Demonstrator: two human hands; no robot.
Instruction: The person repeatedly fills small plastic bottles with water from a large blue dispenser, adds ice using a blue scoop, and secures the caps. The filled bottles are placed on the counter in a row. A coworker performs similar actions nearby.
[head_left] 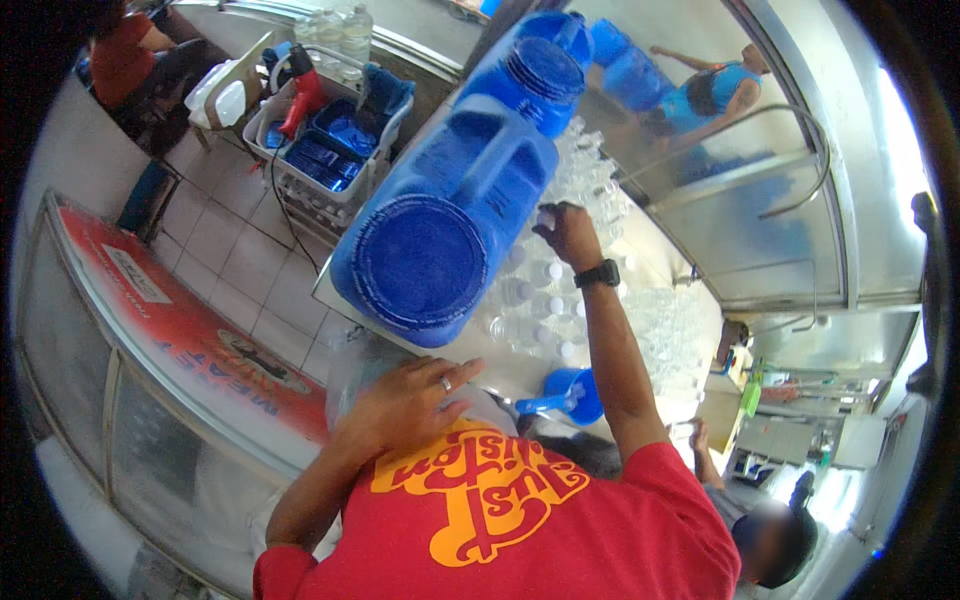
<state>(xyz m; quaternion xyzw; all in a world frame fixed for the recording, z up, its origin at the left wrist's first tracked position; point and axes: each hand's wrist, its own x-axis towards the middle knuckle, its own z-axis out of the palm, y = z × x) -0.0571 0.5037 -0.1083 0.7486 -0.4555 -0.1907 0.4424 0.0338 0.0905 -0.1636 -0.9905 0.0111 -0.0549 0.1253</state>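
Note:
Clear plastic bottles with white caps [547, 304] stand in a cluster on the pale table. My right hand [572, 238], with a black watch on its wrist, reaches over them. Its thumb and fingers pinch what looks like a white bottle cap [546, 218]; the bottle below is mostly hidden. More clear bottles [588, 165] without visible caps stand just beyond. My left hand [422, 398], wearing a ring, is held low by my shirt with its fingers stretched out and nothing in them. A clear plastic bag [362, 368] is beside it.
A large blue jug [425, 265] lies along the table's left, another blue jug [545, 75] behind it. A blue pitcher [572, 395] stands near me. Left are a white crate [345, 178] with a red heat gun [302, 92] and its trailing cord. People are nearby, left, right and beyond the glass.

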